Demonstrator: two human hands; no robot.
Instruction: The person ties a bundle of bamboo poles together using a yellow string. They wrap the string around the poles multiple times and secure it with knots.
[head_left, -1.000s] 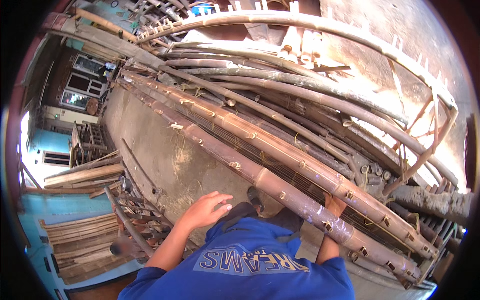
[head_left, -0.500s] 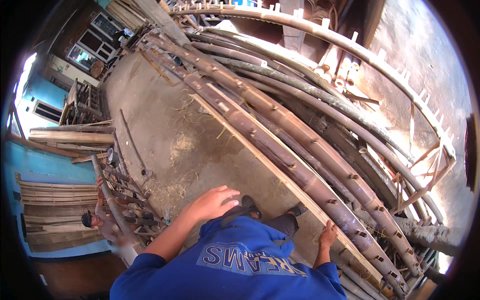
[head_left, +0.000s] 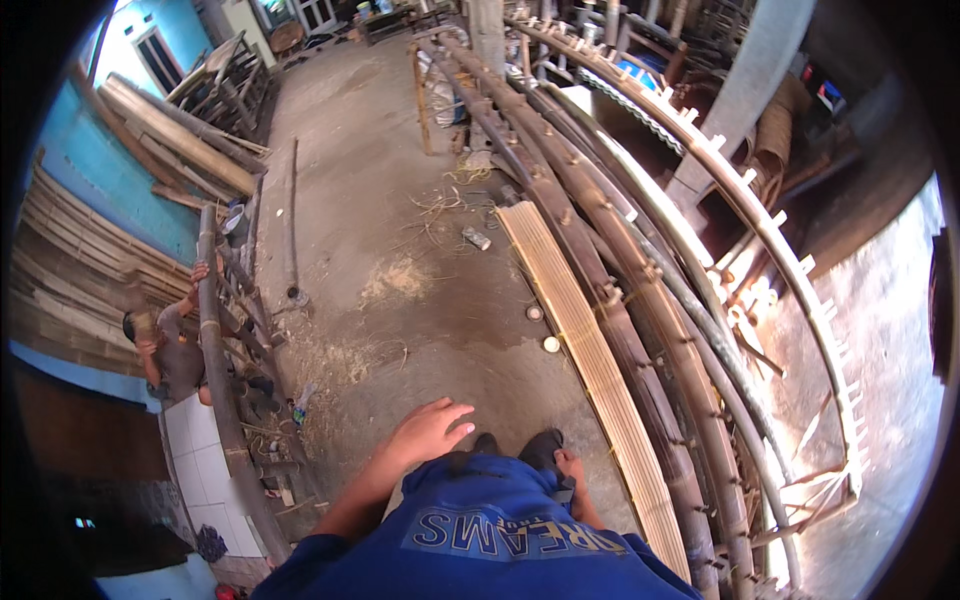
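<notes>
My left hand point(head_left: 430, 432) is in front of my blue shirt, fingers stretched out and thumb apart, holding nothing. Close to my right hip is my right hand point(head_left: 570, 470), its fingers partly hidden, so I cannot make out whether it grips anything. To the right of that hand lies a flat panel of pale bamboo slats point(head_left: 585, 350), tied across in places and apart from the hand. Beside the panel run long brown bamboo poles point(head_left: 640, 290) with short pegs along them.
A curved bamboo rail with pegs point(head_left: 790, 235) arches on the right. At left, a co-worker point(head_left: 180, 350) grips an upright bamboo pole point(head_left: 212, 330). A small can point(head_left: 476, 238) and fibre scraps point(head_left: 440, 210) lie on the concrete floor point(head_left: 340, 200).
My right hand has come away from the slats and in toward my hip. My view has turned, so the slat panel now shows its broad face. My left hand stays open.
</notes>
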